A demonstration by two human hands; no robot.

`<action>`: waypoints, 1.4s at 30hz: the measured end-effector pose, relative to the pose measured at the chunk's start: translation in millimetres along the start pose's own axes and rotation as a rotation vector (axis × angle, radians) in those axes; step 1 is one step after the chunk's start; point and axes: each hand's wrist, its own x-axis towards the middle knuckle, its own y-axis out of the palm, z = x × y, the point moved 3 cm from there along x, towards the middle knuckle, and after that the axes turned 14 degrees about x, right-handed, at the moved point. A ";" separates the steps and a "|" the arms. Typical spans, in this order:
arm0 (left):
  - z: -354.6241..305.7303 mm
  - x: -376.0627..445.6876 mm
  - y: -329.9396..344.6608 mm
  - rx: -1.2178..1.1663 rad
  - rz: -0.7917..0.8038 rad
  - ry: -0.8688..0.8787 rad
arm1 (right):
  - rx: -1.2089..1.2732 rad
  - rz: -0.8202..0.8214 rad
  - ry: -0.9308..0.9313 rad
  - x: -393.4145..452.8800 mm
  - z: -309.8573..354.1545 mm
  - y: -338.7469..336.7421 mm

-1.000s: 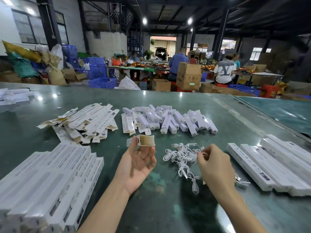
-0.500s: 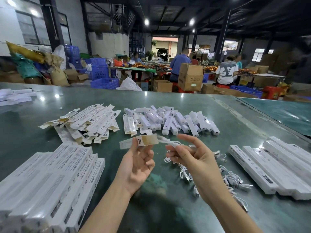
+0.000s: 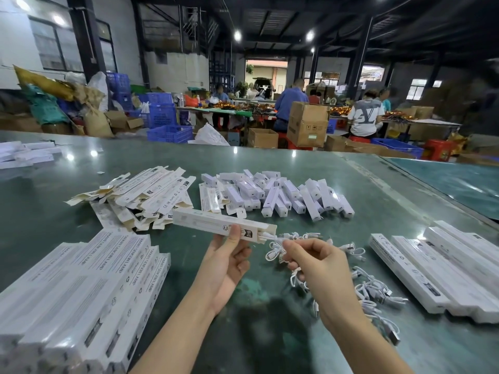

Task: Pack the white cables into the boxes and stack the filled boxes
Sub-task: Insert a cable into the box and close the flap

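a second ago the right hand (image 3: 318,265) was still down at the cable pile (image 3: 370,290) on the bench (image 3: 270,163), and the box (image 3: 224,225) in the left hand (image 3: 229,260) was seen end-on, open flap toward the camera. half a second ago a cable (image 3: 278,240) had been lifted and was being brought to the box mouth. now the box is turned sideways and is held level above the bench, thumb on top and fingers curled underneath, open end to the right. the cable is pinched in the curled right fingers (image 3: 293,251) and its front end is already inside the open end, with a coiled loop left hanging out just below the mouth.

so the feed-in step looks started but not finished, as judged from the loop outside. the rest of the cable has to be pushed in and the flap closed before this box can be stacked.

plenty is left: loose cables lie spread on the bench just right of the hands, flat unfolded boxes (image 3: 140,195) are heaped at the far left, and small white units (image 3: 278,195) are piled behind the held box. long boxes lie in a stack (image 3: 81,287) at near left and in a row (image 3: 437,268) at right; whether those are filled can't be told. the loop could snag on the box edge if it's shoved in too fast.
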 end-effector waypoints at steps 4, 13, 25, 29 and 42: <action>2.0 -1.1 3.8 0.038 0.008 0.023 | 0.230 -0.013 0.209 -2.8 -10.5 3.9; 3.6 -7.1 12.5 0.124 0.053 0.068 | 0.592 0.030 0.498 -7.5 -17.3 18.1; 8.4 -11.3 17.3 0.217 0.098 0.051 | 0.674 0.018 0.452 -4.9 -25.1 12.8; 7.0 -12.1 16.8 0.205 0.107 0.057 | 0.472 0.029 0.332 -2.3 -22.8 8.5; 7.8 -13.7 15.6 0.185 0.112 0.049 | -0.006 0.153 -0.192 1.0 -10.8 3.4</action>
